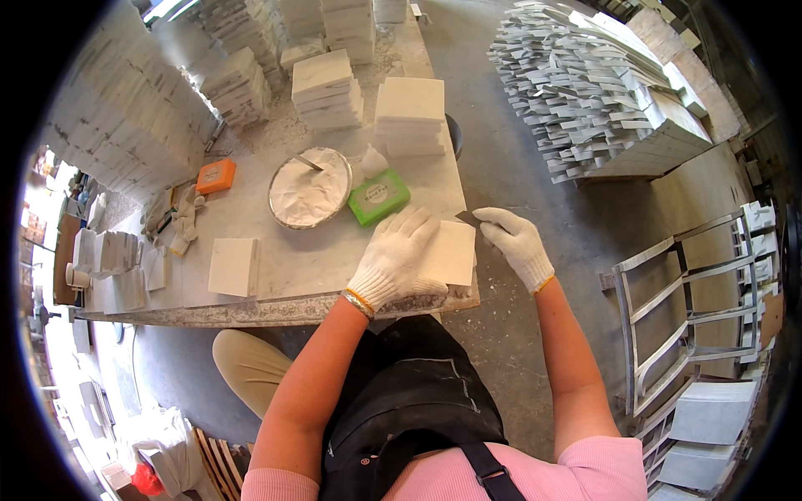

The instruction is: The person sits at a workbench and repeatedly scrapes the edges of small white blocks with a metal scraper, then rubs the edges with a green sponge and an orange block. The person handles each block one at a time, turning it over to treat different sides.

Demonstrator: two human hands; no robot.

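Observation:
A white stone tile [449, 255] lies at the table's front right corner. My left hand [393, 250], in a white knit glove, lies flat on its left part with the fingers stretched out. At the tile's far right corner, my gloved right hand [514, 238] pinches a thin dark flat piece [468, 219], its exact kind unclear. Just beyond my left fingertips sits a green box [379, 198]. Left of that box stands a round bowl of white paste or powder [309, 190], with a flat tool handle [308, 163] sticking out.
Another white tile [234, 267] lies left on the table [322, 263]. An orange box [216, 176] and a pile of used gloves [180, 219] are farther back. Stacks of tiles [409, 113] line the far side. Right of the table stand a metal rack [685, 292] and a pallet of stone pieces [576, 100].

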